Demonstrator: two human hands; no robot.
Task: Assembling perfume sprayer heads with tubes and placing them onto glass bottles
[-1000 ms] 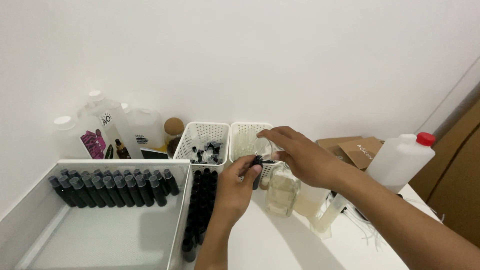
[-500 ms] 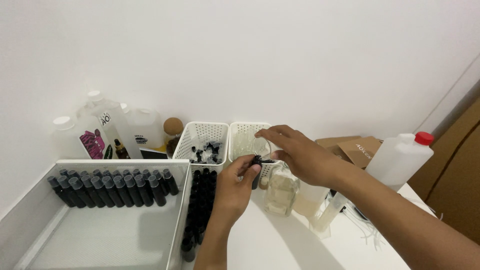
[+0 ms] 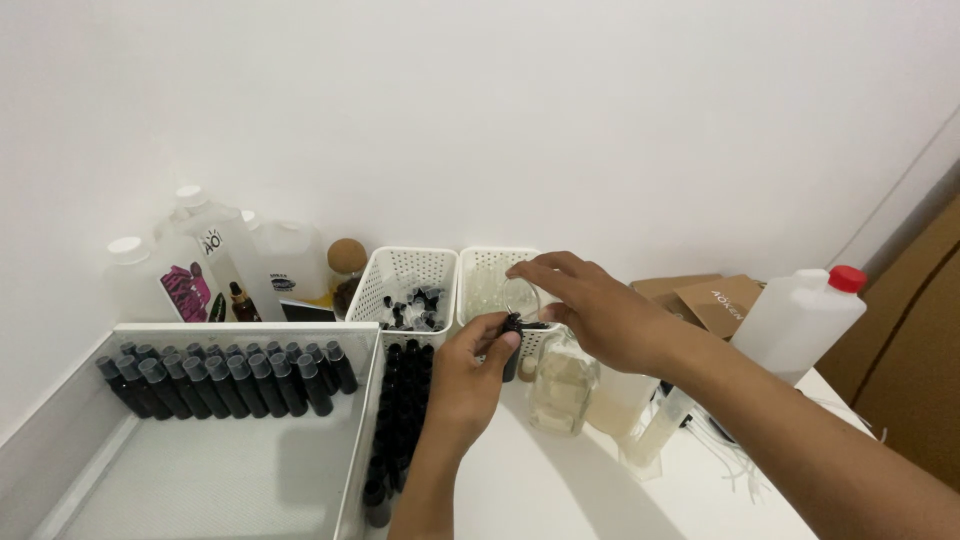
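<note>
Just now, the left hand (image 3: 465, 365) pinches a small black vial (image 3: 512, 345) upright while the right hand (image 3: 590, 305) tips a small glass beaker (image 3: 520, 297) over it. Capped vials (image 3: 230, 375) line the tray (image 3: 250, 330); more vials (image 3: 395, 440) wait beside it.

A plain white wall (image 3: 480, 120) fills the upper part of the view, smooth and bare, evenly lit with soft light and faint shadows low behind the things set against it. Below it runs a white desk (image 3: 560, 490), its surface matte and pale. At the far right, past the edge of the desk, stands a brown wooden panel (image 3: 915, 370), perhaps a door or cabinet side, with a dark line running down it.
</note>
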